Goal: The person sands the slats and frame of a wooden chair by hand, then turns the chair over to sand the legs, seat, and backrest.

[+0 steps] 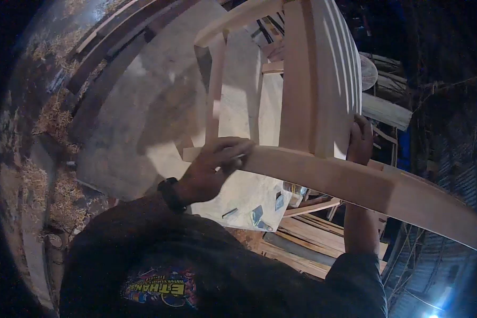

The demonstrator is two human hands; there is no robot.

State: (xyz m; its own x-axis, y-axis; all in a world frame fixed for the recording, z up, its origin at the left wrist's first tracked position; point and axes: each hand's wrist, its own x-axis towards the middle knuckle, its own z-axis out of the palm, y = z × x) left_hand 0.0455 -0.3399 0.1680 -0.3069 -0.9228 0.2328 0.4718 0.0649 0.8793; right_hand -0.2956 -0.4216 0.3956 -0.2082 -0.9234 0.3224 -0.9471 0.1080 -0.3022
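A pale wooden chair-like frame [298, 79] stands on the work surface, with a long curved rail [323, 175] across its near side. My left hand [212, 164], with a dark band at the wrist, is closed over the rail's left end, fingers pointing right. My right hand [360, 140] comes up from behind the rail, its fingers curled round the frame's edge beside the slatted panel [339, 79]. The rail hides part of my right wrist.
The pale work surface [169, 106] lies under the frame. Long boards [122, 37] are at the upper left, with wood shavings [63, 185] on the ground. Stacked planks [307, 238] lie below, a round fan [368, 71] stands at the right, and corrugated sheeting [434, 265] is at the lower right.
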